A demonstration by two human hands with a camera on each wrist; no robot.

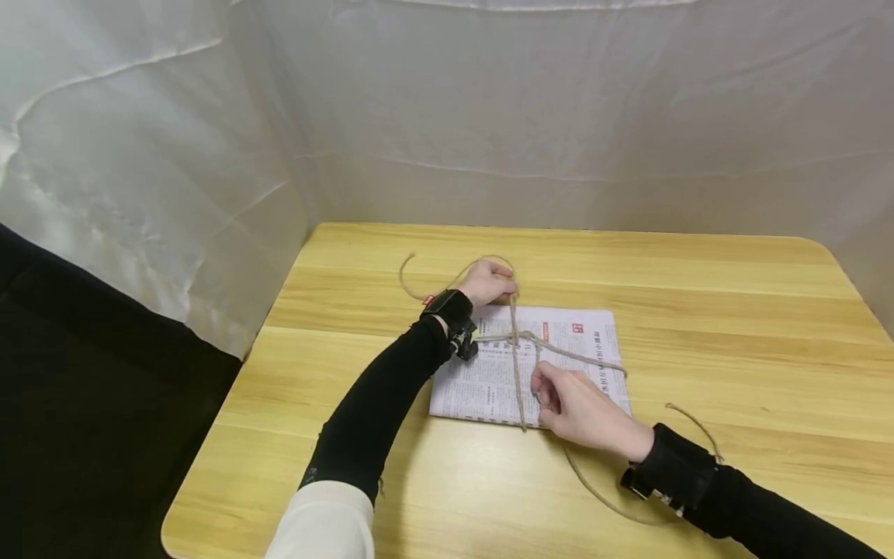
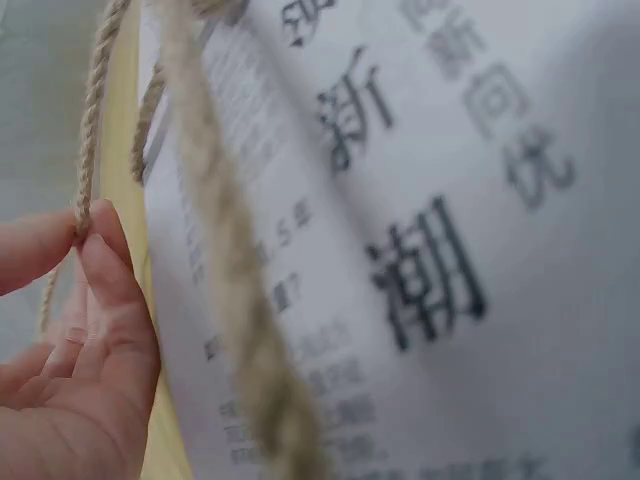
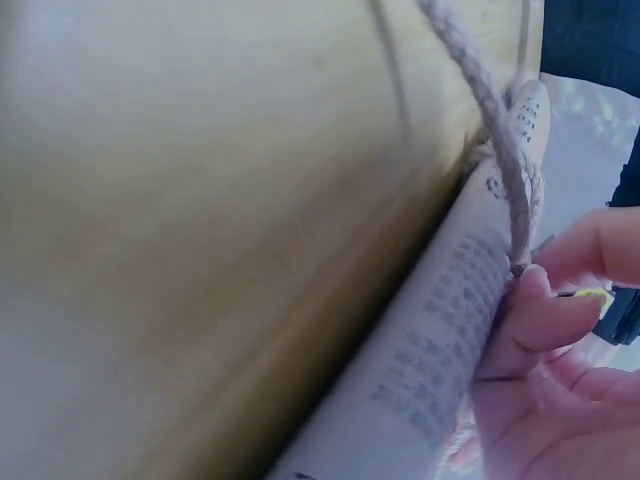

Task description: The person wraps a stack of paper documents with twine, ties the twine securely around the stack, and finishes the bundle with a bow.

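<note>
A stack of newspapers (image 1: 489,373) is seen lying flat near the centre of a pale wooden worktop (image 1: 733,326), crossed by a length of twine (image 1: 518,373) that runs lengthwise over the paper and sideways across it, the two runs meeting in a knot toward the 12 o'clock end of the stack. The left hand (image 1: 486,282) is placed at the 12 o'clock edge of the stack, its fingers curled about the twine; in the left wrist view the strand is shown pinched between thumb and fingertips (image 2: 100,255), with a second, blurred strand lying over the printed page (image 2: 450,250). The right hand (image 1: 580,407) is placed at the 5 o'clock corner of the stack, and in the right wrist view the twine (image 3: 500,150) is shown pinched between its fingertips (image 3: 540,310) just above the edge of the folded paper (image 3: 440,360). Loose ends of twine are seen curving on the worktop: one loop at 11 o'clock from the stack, beyond the left hand, and a longer arc at 5 o'clock, passing beneath the right wrist. Both forearms are covered by black sleeves (image 1: 377,411), and white fabric (image 1: 489,116) is hung behind and beside the worktop.
</note>
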